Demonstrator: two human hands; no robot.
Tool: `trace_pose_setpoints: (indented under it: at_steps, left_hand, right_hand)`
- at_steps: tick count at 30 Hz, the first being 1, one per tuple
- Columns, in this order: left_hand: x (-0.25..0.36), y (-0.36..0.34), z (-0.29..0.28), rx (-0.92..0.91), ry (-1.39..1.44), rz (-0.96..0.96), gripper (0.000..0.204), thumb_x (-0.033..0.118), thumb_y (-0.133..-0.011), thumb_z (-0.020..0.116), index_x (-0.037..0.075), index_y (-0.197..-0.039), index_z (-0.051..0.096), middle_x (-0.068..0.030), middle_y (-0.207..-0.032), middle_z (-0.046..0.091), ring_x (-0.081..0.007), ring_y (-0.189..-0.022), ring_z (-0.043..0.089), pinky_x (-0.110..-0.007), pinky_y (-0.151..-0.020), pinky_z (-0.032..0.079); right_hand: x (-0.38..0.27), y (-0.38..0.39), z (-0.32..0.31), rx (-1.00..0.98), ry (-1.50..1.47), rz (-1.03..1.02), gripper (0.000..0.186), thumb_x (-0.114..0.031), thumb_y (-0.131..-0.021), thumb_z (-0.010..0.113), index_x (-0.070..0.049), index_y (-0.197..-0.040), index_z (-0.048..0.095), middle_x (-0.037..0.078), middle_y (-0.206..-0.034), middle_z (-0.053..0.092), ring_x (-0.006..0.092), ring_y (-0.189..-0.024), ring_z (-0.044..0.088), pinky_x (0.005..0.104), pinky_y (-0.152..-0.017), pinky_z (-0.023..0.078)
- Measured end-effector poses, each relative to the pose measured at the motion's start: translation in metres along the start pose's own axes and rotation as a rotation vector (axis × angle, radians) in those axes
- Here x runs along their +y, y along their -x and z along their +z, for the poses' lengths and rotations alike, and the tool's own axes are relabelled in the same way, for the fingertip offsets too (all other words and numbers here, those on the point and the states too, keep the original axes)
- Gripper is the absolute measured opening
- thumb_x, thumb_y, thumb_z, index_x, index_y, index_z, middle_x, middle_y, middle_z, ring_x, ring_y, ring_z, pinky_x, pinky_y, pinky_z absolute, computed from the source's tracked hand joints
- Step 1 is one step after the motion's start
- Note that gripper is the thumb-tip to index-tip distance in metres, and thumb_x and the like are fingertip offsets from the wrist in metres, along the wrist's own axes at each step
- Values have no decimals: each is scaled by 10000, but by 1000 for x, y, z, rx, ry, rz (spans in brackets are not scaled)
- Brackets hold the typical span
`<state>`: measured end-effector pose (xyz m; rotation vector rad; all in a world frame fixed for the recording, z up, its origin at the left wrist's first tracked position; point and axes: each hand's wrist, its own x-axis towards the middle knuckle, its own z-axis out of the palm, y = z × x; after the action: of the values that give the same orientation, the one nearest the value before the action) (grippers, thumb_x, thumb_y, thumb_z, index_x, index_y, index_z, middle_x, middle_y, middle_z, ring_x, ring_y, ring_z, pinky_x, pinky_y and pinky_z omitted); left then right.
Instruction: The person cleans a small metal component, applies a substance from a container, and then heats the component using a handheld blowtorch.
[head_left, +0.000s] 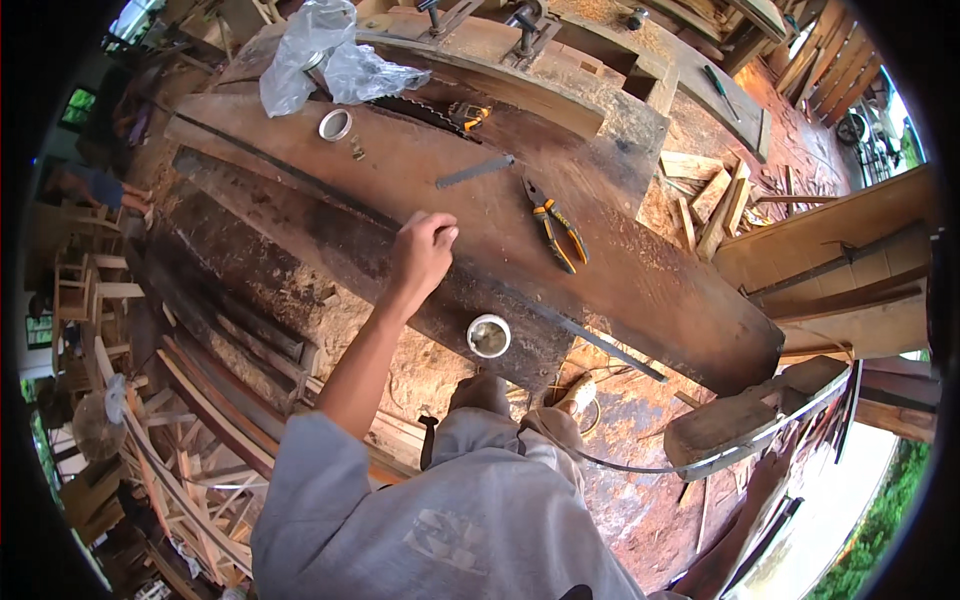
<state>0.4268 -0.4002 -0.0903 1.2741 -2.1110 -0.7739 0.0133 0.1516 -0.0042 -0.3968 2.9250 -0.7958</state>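
My left hand (424, 252) is closed, fingers curled and thumb pressed in, above a broad brown wooden board (640, 290). Whatever it may pinch is hidden. A long, thin dark metal strip (590, 337) lies along the board's near side and passes beneath the hand. To the right of the hand rest pliers (553, 225) with black and orange handles, jaws pointing away. Beyond it is a short, flat grey metal piece (475, 172). A round white tub (488, 336) with greyish contents stands on a lower dark plank. My right hand cannot be seen.
A clear plastic bag (330, 65), a round tin (335, 124) and a yellow-black tool (469, 116) lie at the far left of the board. Beyond is a sawdust-covered bench with clamps (525, 35). Wood offcuts (712, 200) lie right; a curved metal band (690, 465) spans the lower right.
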Motion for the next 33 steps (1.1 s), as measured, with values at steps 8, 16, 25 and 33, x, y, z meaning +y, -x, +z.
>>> trace_pose_setpoints:
  at_steps: [8,16,25,33]
  left_hand:
    - [-12,-38,70,-7,-70,107,137,122,-882,701,37,-984,735,-145,-947,668,-336,-883,660,-428,-787,523]
    - [-12,-61,73,-125,-117,102,77,88,-848,695,40,-889,739,-151,-897,667,-332,-855,656,-429,-779,519]
    - [-16,-78,70,-201,-182,176,53,26,-741,715,8,-789,703,-222,-817,673,-394,-827,668,-496,-773,522]
    - [4,-59,123,160,-536,54,69,6,-724,666,2,-768,718,-267,-800,684,-438,-830,688,-507,-733,547]
  right_hand:
    - [-9,70,-39,91,8,-98,603,-74,-956,458,-44,-1545,332,-4,-544,491,69,-428,424,247,-387,313]
    - [-45,109,-59,162,103,93,516,-127,-1008,528,-95,-1510,414,-32,-569,466,41,-430,380,236,-400,294]
    - [14,62,-50,187,-162,-67,428,-119,-1029,529,-7,-1440,484,-33,-792,580,-5,-537,362,204,-449,270]
    - [124,-24,-84,137,-178,-318,463,-204,-1035,531,-132,-1488,469,-37,-613,446,34,-494,373,212,-433,277]
